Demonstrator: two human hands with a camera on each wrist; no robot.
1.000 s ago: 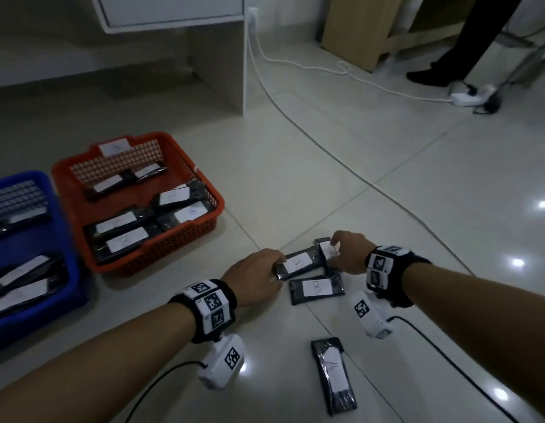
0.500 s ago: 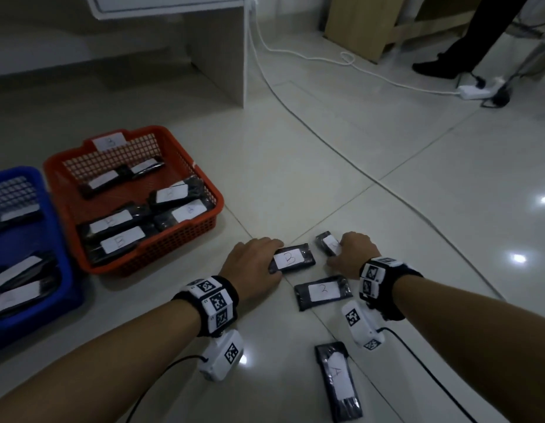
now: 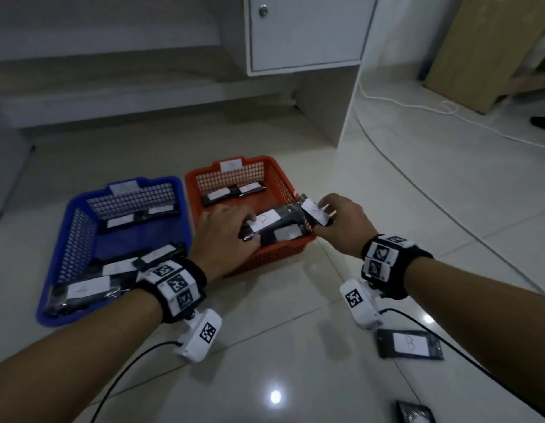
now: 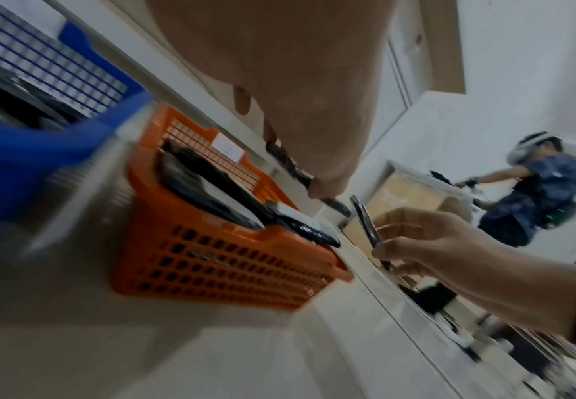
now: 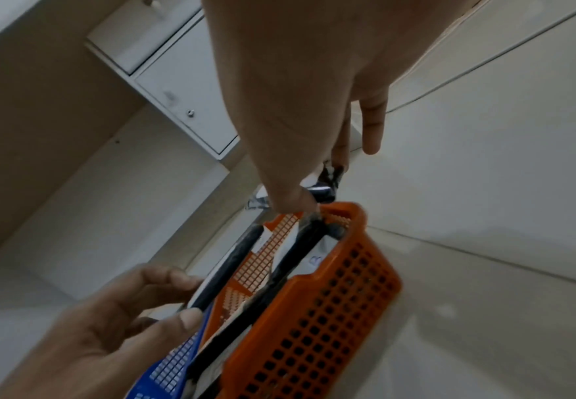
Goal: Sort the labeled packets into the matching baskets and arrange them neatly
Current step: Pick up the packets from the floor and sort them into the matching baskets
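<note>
Over the near right part of the orange basket both my hands carry black packets with white labels. My left hand pinches one packet by its near end, above the basket. My right hand pinches a second packet at the basket's right rim. In the left wrist view the right hand grips its packet edge-on beside the orange basket. Several labeled packets lie inside the orange basket. The blue basket to its left holds several more.
Two packets lie on the tiled floor: one labeled B under my right forearm and another at the bottom edge. A white cabinet stands behind the baskets. A white cable runs across the floor at right. Another person stands farther off.
Both hands have lifted their packets off the floor and carried them left to the orange basket. The head view has swung left, and two packets stay on the floor.
</note>
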